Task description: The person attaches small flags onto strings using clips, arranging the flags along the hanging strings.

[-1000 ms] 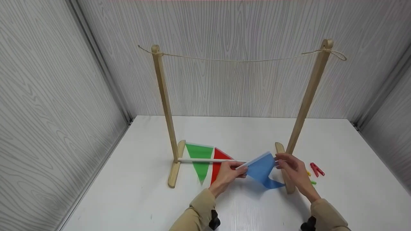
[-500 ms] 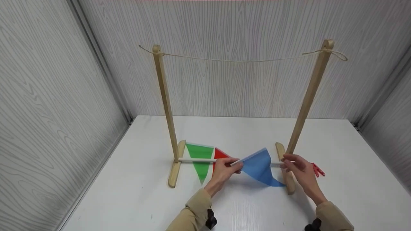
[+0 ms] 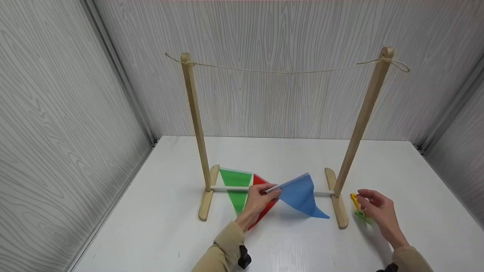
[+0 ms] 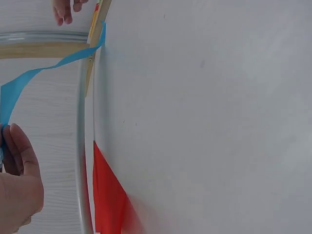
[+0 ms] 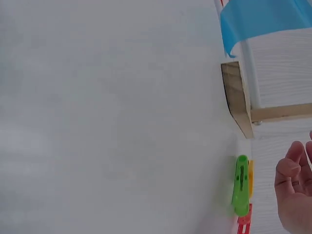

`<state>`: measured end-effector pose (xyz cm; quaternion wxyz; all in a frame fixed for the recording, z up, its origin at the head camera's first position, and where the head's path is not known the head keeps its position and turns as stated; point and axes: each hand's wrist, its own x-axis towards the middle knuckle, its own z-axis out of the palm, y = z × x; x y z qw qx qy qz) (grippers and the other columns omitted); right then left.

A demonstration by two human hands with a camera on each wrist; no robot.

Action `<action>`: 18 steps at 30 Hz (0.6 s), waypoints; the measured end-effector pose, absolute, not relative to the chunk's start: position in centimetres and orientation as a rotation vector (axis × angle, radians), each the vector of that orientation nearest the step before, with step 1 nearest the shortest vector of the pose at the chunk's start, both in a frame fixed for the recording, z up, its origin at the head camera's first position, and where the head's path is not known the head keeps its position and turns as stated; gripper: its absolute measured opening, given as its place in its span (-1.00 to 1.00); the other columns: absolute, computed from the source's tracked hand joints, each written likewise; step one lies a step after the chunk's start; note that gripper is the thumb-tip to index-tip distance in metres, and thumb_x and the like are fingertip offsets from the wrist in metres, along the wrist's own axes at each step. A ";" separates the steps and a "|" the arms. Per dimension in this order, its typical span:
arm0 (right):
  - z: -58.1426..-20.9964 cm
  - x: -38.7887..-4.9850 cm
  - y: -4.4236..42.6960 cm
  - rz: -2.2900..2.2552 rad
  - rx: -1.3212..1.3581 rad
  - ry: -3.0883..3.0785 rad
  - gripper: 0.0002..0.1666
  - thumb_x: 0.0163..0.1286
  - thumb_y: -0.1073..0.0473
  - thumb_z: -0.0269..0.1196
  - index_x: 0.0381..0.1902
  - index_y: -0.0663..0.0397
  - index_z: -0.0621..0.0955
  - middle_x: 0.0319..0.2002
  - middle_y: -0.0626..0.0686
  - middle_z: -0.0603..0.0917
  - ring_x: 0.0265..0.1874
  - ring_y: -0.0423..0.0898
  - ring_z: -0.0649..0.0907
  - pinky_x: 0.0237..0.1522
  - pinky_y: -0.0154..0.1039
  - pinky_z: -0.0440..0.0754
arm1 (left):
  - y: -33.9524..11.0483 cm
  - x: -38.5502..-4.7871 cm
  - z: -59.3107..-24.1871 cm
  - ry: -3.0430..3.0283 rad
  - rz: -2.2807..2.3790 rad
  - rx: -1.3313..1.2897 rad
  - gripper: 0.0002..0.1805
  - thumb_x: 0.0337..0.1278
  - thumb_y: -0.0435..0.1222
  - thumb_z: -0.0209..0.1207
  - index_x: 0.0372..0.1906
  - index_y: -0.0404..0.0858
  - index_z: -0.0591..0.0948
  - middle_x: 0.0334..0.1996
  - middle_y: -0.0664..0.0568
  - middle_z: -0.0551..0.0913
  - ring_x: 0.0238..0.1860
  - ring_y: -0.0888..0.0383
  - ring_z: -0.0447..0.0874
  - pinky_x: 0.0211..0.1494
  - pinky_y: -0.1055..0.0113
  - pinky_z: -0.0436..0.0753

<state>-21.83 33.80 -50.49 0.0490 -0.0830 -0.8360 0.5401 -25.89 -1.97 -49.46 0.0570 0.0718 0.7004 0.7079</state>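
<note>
In the head view the left hand [image 3: 258, 200] pinches the near corner of a blue pennant [image 3: 299, 194], which hangs above the table with its tip to the right. The left wrist view also has the left hand [image 4: 20, 180] holding the blue cloth [image 4: 15, 90]. Beside the yellow clothespin [image 3: 354, 201] and green clothespin [image 3: 363, 217] hovers the right hand [image 3: 380, 211]. In the right wrist view the right hand [image 5: 296, 195] has bent fingers with nothing between them, near the green clothespin [image 5: 241, 187]; a red clothespin [image 5: 244, 222] lies close by.
Two wooden posts [image 3: 196, 124] [image 3: 363, 121] carry a slack string [image 3: 280, 72]. A white rod [image 3: 230, 188] joins their feet [image 3: 205, 206] [image 3: 340, 211]. A green pennant [image 3: 236, 198] and a red pennant [image 3: 264, 212] lie around the rod.
The right hand has left the blue pennant and moved right to the clothespins. The left hand, still pinching the pennant, has shifted slightly left.
</note>
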 end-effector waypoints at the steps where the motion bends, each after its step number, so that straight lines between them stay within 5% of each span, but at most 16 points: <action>1: -50.5 -21.8 34.2 1.638 -0.279 -2.567 -0.35 0.51 -0.08 0.19 0.33 0.27 0.44 -0.18 -0.41 0.62 -0.25 -0.32 0.60 -0.22 -0.43 0.65 | -2.0 -25.9 -49.4 2.123 2.147 0.212 -0.69 0.24 -0.29 0.34 0.03 -0.35 0.72 -0.22 -0.09 0.78 -0.27 0.11 0.75 0.05 0.16 0.76; 6: -50.6 -21.7 35.4 1.579 -0.396 -2.638 -0.34 0.51 -0.07 0.18 0.36 0.26 0.43 -0.17 -0.36 0.59 -0.30 -0.32 0.56 -0.28 -0.41 0.62 | -2.2 -26.1 -49.4 2.101 2.148 0.187 -0.71 0.24 -0.29 0.34 0.02 -0.32 0.73 -0.22 -0.07 0.78 -0.22 0.03 0.75 0.05 0.19 0.76; 13: -50.7 -21.7 35.4 1.393 -0.433 -2.738 -0.32 0.47 -0.07 0.23 0.32 0.32 0.46 0.22 0.36 0.54 -0.07 -0.01 0.57 -0.34 -0.43 0.60 | -2.4 -26.0 -49.4 2.087 2.152 0.218 -0.71 0.23 -0.29 0.35 0.00 -0.34 0.73 -0.25 -0.06 0.78 -0.30 0.13 0.72 0.01 0.23 0.77; 18: -50.8 -22.2 35.1 1.247 -0.386 -2.805 -0.34 0.42 0.01 0.28 0.25 0.44 0.49 0.05 0.41 0.59 -0.02 0.14 0.52 -0.36 -0.44 0.49 | -2.4 -26.1 -49.5 2.092 2.141 0.204 -0.71 0.22 -0.27 0.36 -0.01 -0.32 0.74 -0.26 -0.03 0.78 -0.26 0.03 0.74 0.06 0.14 0.76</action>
